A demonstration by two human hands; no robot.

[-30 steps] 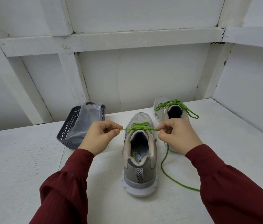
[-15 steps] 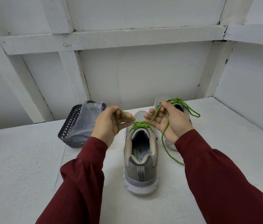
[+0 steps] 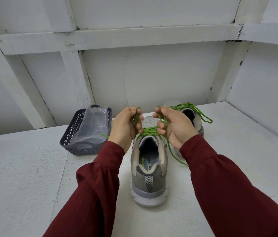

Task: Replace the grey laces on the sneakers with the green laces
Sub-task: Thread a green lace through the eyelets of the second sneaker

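Sneakers (image 3: 149,168) on white table (image 3: 23,177), white walls (image 3: 160,79)

Near sneaker (image 3: 149,168): grey, upright, heel toward camera, mid-table. Green lace (image 3: 149,131) threaded through it, both ends lifted above tongue, one tail trailing right. Far sneaker (image 3: 198,122): behind-right, upright, second green lace (image 3: 187,105) looped on top

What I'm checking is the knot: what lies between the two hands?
In the head view, the green lace crosses between the left hand and the right hand, over the opening of the near sneaker, whose grey toe shows through the gap.
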